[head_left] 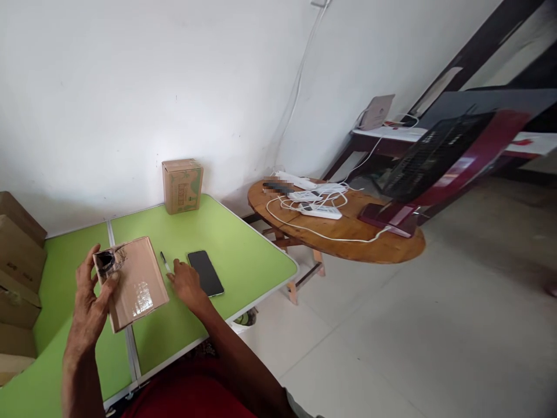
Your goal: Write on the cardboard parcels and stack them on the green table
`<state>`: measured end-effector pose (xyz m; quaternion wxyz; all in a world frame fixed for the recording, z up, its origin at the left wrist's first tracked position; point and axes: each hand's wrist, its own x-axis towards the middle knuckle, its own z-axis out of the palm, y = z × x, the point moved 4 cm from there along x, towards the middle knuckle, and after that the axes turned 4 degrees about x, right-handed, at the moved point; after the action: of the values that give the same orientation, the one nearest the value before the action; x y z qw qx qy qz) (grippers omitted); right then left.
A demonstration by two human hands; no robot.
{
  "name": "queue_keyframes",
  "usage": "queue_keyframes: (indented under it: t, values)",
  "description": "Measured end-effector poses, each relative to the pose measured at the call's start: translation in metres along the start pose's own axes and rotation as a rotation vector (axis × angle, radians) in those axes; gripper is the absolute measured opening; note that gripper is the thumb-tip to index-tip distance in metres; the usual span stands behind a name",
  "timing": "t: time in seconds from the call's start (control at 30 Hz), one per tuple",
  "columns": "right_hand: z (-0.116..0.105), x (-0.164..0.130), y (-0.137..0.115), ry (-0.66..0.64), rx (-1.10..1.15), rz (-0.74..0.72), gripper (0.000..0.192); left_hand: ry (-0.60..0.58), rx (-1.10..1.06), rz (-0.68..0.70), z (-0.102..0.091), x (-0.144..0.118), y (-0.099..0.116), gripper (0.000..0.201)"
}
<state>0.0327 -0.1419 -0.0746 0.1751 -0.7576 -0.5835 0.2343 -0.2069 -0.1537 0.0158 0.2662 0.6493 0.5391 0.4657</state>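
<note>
My left hand (pixel 89 302) holds a flat brown cardboard box (pixel 134 281) above the green table (pixel 243 249), gripping its left end, where dark tape or a torn patch shows. My right hand (pixel 186 281) rests palm down on the table just right of the box. Its fingertips touch or nearly touch a black pen (pixel 165 262). A black phone (pixel 205 272) lies face up right beside that hand.
A small upright cardboard box (pixel 182 185) stands at the table's far edge by the white wall. Stacked cartons (pixel 17 273) sit at the left. A round wooden table (pixel 348 232) with power strips, white cables and a red-black heater (pixel 439 162) stands to the right.
</note>
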Motion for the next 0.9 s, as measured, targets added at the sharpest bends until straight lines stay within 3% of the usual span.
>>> queue_keyframes:
  t: [0.17, 0.27, 0.43, 0.5, 0.57, 0.63, 0.7, 0.77, 0.9]
  values:
    - [-0.026, -0.019, 0.038, 0.166, -0.034, 0.174, 0.055, -0.010, -0.011, -0.003, 0.001, 0.000, 0.002, 0.089]
    - [-0.028, -0.023, 0.063, 0.161, 0.015, 0.301, 0.068, -0.025, -0.007, -0.010, 0.002, 0.001, 0.003, 0.091]
    - [-0.025, -0.014, 0.084, 0.143, 0.148, 0.321, 0.083, -0.016, -0.003, 0.002, 0.003, 0.002, 0.004, 0.089]
    - [-0.025, -0.010, 0.091, 0.129, 0.228, 0.316, 0.076, -0.016, -0.007, 0.001, 0.003, 0.002, 0.005, 0.089]
    - [-0.025, -0.009, 0.096, 0.103, 0.330, 0.292, 0.055, -0.020, -0.006, 0.007, 0.002, 0.002, 0.005, 0.087]
    - [-0.023, -0.014, 0.099, 0.067, 0.458, 0.247, 0.035, -0.018, -0.007, 0.010, 0.001, 0.002, 0.005, 0.088]
    - [-0.021, -0.023, 0.100, 0.022, 0.584, 0.198, 0.027, -0.015, -0.012, 0.003, 0.001, 0.002, 0.004, 0.091]
    - [-0.023, -0.037, 0.098, -0.023, 0.783, 0.144, 0.031, -0.016, -0.015, -0.010, 0.001, 0.003, 0.003, 0.095]
    - [-0.047, -0.067, 0.076, -0.140, 1.481, -0.051, 0.058, -0.015, -0.016, -0.008, 0.001, 0.002, 0.004, 0.091]
